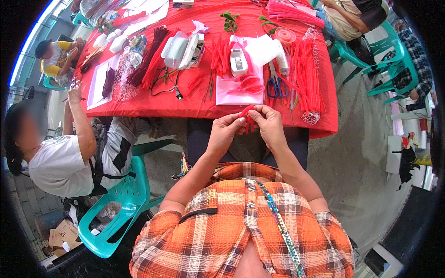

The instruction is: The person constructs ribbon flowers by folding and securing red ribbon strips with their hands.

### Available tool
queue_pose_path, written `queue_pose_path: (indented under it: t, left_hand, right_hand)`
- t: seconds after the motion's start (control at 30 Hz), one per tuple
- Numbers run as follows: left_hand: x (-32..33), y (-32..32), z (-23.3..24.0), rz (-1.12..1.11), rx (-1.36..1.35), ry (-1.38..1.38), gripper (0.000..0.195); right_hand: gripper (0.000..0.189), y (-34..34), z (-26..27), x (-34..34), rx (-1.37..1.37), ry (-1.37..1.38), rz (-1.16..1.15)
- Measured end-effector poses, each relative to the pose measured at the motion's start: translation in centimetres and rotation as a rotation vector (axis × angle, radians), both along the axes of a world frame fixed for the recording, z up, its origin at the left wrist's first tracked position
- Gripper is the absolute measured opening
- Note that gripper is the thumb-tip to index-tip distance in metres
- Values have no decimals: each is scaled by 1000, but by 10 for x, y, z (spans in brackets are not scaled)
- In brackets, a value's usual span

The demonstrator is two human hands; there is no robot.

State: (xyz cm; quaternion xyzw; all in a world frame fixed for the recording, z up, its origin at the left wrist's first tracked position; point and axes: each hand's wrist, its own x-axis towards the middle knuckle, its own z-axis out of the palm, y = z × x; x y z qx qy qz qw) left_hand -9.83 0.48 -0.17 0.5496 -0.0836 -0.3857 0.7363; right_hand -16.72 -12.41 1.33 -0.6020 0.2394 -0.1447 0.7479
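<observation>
Between both hands, just off the table's near edge, is a small bent bundle of red pipe cleaners (247,116). My left hand (227,130) pinches it from the left, and my right hand (268,123) grips its top from the right. Beyond the hands a pale pink sheet (240,99) lies on the red tablecloth (156,107), bearing pink looped pieces (248,85) and a white tape dispenser (239,62). Blue-handled scissors (277,87) lie to its right, beside long red pipe cleaners (307,76).
Dark red pipe cleaners (153,52), a clear plastic container (179,50) and a black cable (167,83) lie on the left. A co-worker (62,163) sits close at left on a green plastic chair (121,205). Other people sit around the table.
</observation>
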Motion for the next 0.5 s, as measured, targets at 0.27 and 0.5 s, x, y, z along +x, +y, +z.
queue_pose_path:
  t: [0.27, 0.5]
  left_hand:
    - [2, 6, 5, -28, 11, -77, 24]
    - [67, 26, -6, 485, 461, -1003, 14]
  right_hand:
    - [12, 4, 3, 0, -17, 2, 17]
    - [12, 2, 4, -8, 12, 18, 26]
